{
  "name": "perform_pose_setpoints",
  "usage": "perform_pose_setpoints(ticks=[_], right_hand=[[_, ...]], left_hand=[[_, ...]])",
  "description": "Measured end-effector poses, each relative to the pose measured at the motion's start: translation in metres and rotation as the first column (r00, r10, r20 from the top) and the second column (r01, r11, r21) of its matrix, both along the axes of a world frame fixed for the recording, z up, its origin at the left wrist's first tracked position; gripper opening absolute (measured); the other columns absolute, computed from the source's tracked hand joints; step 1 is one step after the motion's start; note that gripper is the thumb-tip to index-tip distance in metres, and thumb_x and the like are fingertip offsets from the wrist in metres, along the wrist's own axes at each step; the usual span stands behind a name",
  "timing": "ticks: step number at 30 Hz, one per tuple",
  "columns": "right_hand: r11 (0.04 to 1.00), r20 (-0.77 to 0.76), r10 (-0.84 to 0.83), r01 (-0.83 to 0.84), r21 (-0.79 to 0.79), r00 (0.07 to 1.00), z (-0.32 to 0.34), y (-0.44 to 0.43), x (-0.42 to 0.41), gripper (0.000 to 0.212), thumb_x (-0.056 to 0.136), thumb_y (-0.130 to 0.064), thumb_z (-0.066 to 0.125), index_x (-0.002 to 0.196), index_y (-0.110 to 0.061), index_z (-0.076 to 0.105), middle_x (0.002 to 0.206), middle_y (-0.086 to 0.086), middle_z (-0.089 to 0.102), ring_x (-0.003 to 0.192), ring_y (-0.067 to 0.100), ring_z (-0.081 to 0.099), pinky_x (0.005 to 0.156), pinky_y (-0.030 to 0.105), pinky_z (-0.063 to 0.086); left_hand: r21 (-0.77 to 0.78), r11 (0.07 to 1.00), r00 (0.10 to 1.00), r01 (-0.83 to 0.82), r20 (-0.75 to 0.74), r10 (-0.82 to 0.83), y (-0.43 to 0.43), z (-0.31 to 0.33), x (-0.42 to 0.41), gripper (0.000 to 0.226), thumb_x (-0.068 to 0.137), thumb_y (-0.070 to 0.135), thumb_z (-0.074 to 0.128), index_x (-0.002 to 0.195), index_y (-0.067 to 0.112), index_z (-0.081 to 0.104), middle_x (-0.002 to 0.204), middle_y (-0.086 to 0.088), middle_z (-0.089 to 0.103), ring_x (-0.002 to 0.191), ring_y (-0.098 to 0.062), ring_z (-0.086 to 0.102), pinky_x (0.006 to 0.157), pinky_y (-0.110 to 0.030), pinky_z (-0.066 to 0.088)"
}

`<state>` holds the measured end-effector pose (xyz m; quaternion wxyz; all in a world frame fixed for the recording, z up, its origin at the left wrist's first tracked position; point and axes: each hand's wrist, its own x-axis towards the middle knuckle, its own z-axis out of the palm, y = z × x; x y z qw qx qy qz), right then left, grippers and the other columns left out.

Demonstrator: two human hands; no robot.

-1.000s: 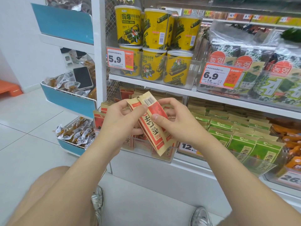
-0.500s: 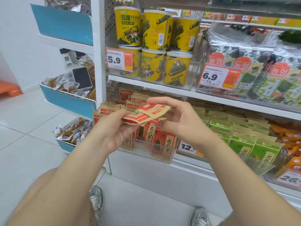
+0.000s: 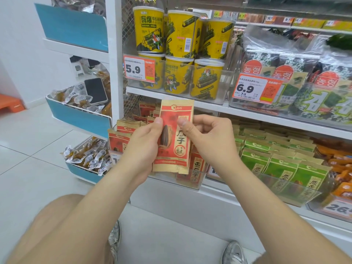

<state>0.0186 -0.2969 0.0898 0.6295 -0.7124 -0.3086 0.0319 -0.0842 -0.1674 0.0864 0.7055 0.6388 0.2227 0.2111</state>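
Note:
A red and tan packet of sunflower seeds (image 3: 175,136) stands upright in front of the lower shelf, its printed face toward me. My left hand (image 3: 143,147) grips its left edge, thumb on the front and fingers behind. My right hand (image 3: 205,138) pinches its right edge near the top with thumb and fingers. More than one packet seems stacked in the grip. Behind and below it, a clear bin (image 3: 192,184) holds several matching red packets (image 3: 123,134).
Green seed packets (image 3: 274,164) fill the bin to the right. Yellow seaweed-roll tubs (image 3: 179,46) and seaweed bags (image 3: 297,80) stand on the shelf above. Blue side racks (image 3: 80,119) at left hold small wrapped snacks and a phone (image 3: 95,90). My shoes (image 3: 234,252) are on the tiled floor.
The packet turned from tilted with its back showing, through lying flat, to upright with its front facing me. Both hands stayed on it and rose slightly.

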Motion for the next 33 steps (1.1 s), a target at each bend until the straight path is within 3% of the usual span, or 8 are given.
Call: perform_pose_setpoints(ticks=[3, 6, 10, 13, 19, 23, 29, 33], right_hand=[[0.995, -0.019, 0.067, -0.068, -0.072, 0.998, 0.001, 0.0, -0.006, 0.029, 0.081, -0.046, 0.092, 0.096, -0.022, 0.084, 0.071, 0.005, 0.079, 0.06, 0.014, 0.073, 0.064, 0.036, 0.061], [0.985, 0.187, -0.015, 0.047, -0.165, 0.982, -0.002, 0.002, -0.013, 0.021, 0.081, -0.046, 0.092, 0.092, -0.03, 0.084, 0.067, -0.01, 0.076, 0.064, 0.007, 0.074, 0.074, 0.039, 0.064], [0.969, 0.598, -0.065, 0.194, -0.154, 0.799, -0.013, 0.01, -0.029, 0.024, 0.078, -0.05, 0.085, 0.092, -0.031, 0.082, 0.068, -0.013, 0.069, 0.064, 0.008, 0.064, 0.065, 0.035, 0.056], [0.972, 0.655, -0.073, 0.2, -0.12, 0.752, -0.017, 0.012, -0.031, 0.023, 0.082, -0.047, 0.085, 0.096, -0.028, 0.083, 0.075, -0.011, 0.071, 0.069, 0.011, 0.064, 0.066, 0.036, 0.055], [0.966, 0.568, -0.099, 0.217, -0.144, 0.817, -0.02, 0.01, -0.011, 0.019, 0.096, -0.041, 0.073, 0.109, -0.033, 0.083, 0.086, -0.007, 0.079, 0.076, 0.02, 0.071, 0.066, 0.041, 0.058], [0.974, 0.49, -0.075, 0.168, -0.149, 0.869, -0.019, 0.009, -0.006, 0.016, 0.099, -0.033, 0.074, 0.11, -0.03, 0.084, 0.088, -0.01, 0.081, 0.077, 0.01, 0.073, 0.07, 0.041, 0.06], [0.996, -0.003, -0.09, 0.09, -0.021, 0.996, -0.013, 0.01, 0.0, 0.011, 0.093, -0.027, 0.084, 0.101, -0.019, 0.085, 0.086, -0.005, 0.082, 0.083, 0.015, 0.08, 0.084, 0.047, 0.066], [0.99, 0.05, -0.045, 0.051, -0.133, 0.998, -0.006, 0.001, 0.008, 0.007, 0.094, -0.022, 0.083, 0.1, -0.019, 0.082, 0.08, -0.005, 0.082, 0.079, 0.011, 0.08, 0.081, 0.039, 0.066]], left_hand=[[-0.18, 0.978, 0.994, -0.11, -0.01, 0.11, 0.001, -0.008, 0.005, 0.043, 0.116, 0.043, 0.042, 0.114, 0.018, 0.077, 0.101, -0.01, 0.083, 0.092, -0.027, 0.082, 0.084, -0.051, 0.064], [-0.34, 0.93, 0.989, -0.138, -0.005, 0.145, 0.005, -0.011, 0.012, 0.046, 0.118, 0.04, 0.038, 0.123, 0.011, 0.073, 0.104, -0.013, 0.082, 0.09, -0.025, 0.082, 0.077, -0.045, 0.064], [-0.426, 0.902, 0.998, -0.068, -0.044, 0.055, -0.001, -0.016, 0.014, 0.043, 0.118, 0.029, 0.04, 0.091, 0.009, 0.068, 0.07, -0.008, 0.073, 0.055, -0.018, 0.072, 0.048, -0.028, 0.055], [-0.484, 0.875, 0.999, -0.032, -0.037, 0.016, 0.0, -0.017, 0.016, 0.044, 0.118, 0.023, 0.039, 0.085, 0.009, 0.065, 0.067, -0.009, 0.071, 0.058, -0.021, 0.073, 0.057, -0.033, 0.058], [-0.509, 0.86, 0.993, -0.027, 0.084, 0.081, 0.008, -0.013, 0.018, 0.043, 0.116, 0.035, 0.037, 0.124, 0.011, 0.072, 0.109, -0.013, 0.078, 0.101, -0.027, 0.073, 0.091, -0.044, 0.058], [-0.467, 0.884, 0.99, 0.033, 0.139, 0.036, 0.003, -0.012, 0.013, 0.04, 0.115, 0.032, 0.039, 0.129, 0.011, 0.07, 0.116, -0.013, 0.079, 0.104, -0.027, 0.077, 0.093, -0.048, 0.058], [-0.238, 0.97, 0.973, 0.042, 0.23, 0.014, 0.006, -0.01, 0.008, 0.035, 0.116, 0.029, 0.042, 0.131, 0.014, 0.07, 0.119, -0.01, 0.08, 0.109, -0.024, 0.079, 0.088, -0.041, 0.065], [-0.077, 0.994, 0.977, 0.073, 0.205, -0.056, 0.018, -0.008, 0.004, 0.027, 0.111, 0.027, 0.055, 0.128, 0.016, 0.074, 0.117, -0.009, 0.081, 0.108, -0.026, 0.079, 0.088, -0.04, 0.066]])
